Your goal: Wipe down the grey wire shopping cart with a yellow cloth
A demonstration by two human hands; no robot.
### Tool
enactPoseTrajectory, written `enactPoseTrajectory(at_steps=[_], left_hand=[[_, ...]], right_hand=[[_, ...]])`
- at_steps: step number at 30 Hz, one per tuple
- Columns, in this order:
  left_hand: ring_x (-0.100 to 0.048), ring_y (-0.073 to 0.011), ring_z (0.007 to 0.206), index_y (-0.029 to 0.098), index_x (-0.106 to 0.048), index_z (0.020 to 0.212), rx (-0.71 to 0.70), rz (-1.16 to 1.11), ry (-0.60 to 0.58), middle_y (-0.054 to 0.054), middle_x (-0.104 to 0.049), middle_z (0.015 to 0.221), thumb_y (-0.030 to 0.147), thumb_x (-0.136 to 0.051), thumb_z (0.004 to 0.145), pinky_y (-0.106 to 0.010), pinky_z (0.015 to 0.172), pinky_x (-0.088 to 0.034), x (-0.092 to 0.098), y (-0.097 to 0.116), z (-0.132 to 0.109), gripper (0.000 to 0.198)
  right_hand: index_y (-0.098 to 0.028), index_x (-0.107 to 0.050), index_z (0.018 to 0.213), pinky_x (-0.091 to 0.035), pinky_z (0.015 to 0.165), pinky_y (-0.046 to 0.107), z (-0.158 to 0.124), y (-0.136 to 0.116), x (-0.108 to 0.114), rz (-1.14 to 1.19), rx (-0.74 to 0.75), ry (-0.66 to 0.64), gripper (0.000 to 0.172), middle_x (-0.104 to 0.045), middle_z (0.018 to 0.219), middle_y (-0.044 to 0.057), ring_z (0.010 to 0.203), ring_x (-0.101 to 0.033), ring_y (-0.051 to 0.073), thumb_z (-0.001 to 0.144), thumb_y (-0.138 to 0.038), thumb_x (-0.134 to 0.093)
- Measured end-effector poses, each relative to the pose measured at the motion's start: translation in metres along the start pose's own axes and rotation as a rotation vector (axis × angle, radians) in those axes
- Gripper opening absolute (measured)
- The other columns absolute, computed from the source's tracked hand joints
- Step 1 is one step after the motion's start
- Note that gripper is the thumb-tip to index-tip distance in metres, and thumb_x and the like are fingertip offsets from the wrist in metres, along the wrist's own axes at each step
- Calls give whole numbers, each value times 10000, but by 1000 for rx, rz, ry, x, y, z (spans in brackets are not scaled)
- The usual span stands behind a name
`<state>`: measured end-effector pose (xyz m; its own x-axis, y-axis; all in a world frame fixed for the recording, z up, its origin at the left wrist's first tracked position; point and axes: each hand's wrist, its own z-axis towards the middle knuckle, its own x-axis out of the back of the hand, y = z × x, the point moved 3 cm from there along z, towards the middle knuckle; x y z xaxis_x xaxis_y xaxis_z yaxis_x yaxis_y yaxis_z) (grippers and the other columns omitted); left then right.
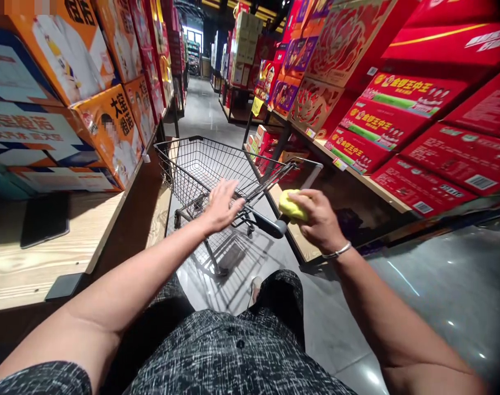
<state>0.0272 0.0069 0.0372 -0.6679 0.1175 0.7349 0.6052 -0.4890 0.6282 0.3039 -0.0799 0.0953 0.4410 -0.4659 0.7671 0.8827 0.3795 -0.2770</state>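
Observation:
A black wire shopping cart (176, 174) stands in the aisle in front of me, turned at an angle. My left hand (223, 207) is open, its fingers stretched out over the near end of the cart beside the handle (269, 225); whether it touches the metal I cannot tell. Bunched in my right hand (320, 220) is a yellow cloth (291, 205), held just above and to the right of the handle's end. The fingers of that hand are wrapped round the cloth, and part of it is hidden in the grip.
Orange drink boxes (110, 131) are stacked on the wooden shelf to the left, where a dark phone or tablet (46, 219) lies. Red cartons (381, 123) fill the right-hand shelf (359, 178). The grey tiled aisle (208, 101) runs ahead between them.

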Motion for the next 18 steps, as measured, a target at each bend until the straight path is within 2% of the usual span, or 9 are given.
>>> enactPoseTrajectory(at_steps=[2,4,6,10,14,16,18], left_hand=[[-265,-302,1603,300,-360,1637,-192,-28,-40,-69,-423,1671,641,-270,1029,-522,1332,-158,-5,30,-23,702],[-400,-302,1518,334,-419,1596,-261,-33,-39,-73,-543,1560,686,-232,1021,-516,1341,-118,-10,46,-42,700],[-473,-311,1432,332,-475,1541,-266,-31,24,-96,-621,1437,725,-211,1008,-522,1346,-59,-14,49,-55,713],[-510,-322,1351,261,-428,1530,-219,-54,240,-140,-620,1369,810,-185,972,-579,1329,-50,-12,33,-66,820],[-576,-313,1258,177,-359,1548,-239,-85,336,-159,-603,1350,830,-169,972,-649,1292,-118,-1,10,-72,891],[-600,-300,1211,180,-379,1536,-242,-79,379,-163,-593,1364,817,-163,984,-636,1285,-169,6,0,-74,871],[-606,-298,1191,177,-397,1528,-251,-69,414,-160,-609,1329,795,-162,998,-626,1268,-228,13,-6,-76,848]], right_hand=[[-319,-670,1338,-517,1085,506,-9,-15,-15,152,73,-70,481,-615,1296,92,1224,-609,280,859,-274,-674],[-354,-656,1366,-479,1147,537,-17,-33,-25,232,121,-125,466,-593,1346,92,1299,-573,292,903,-314,-691],[-384,-645,1393,-441,1190,575,-23,-50,-34,267,169,-168,491,-541,1452,94,1392,-507,320,910,-360,-724],[-392,-641,1421,-450,1192,592,-19,-76,-53,303,270,-191,547,-428,1600,88,1463,-436,336,890,-416,-771],[-308,-712,1344,-480,1164,532,-5,-99,-69,345,368,-191,405,-476,1570,110,1409,-491,295,952,-408,-704],[-320,-743,1292,-488,1150,502,1,-111,-73,378,384,-188,327,-519,1538,87,1372,-522,267,974,-339,-670],[-342,-766,1240,-501,1124,477,6,-121,-75,385,382,-193,319,-568,1491,59,1325,-554,244,960,-233,-659]])
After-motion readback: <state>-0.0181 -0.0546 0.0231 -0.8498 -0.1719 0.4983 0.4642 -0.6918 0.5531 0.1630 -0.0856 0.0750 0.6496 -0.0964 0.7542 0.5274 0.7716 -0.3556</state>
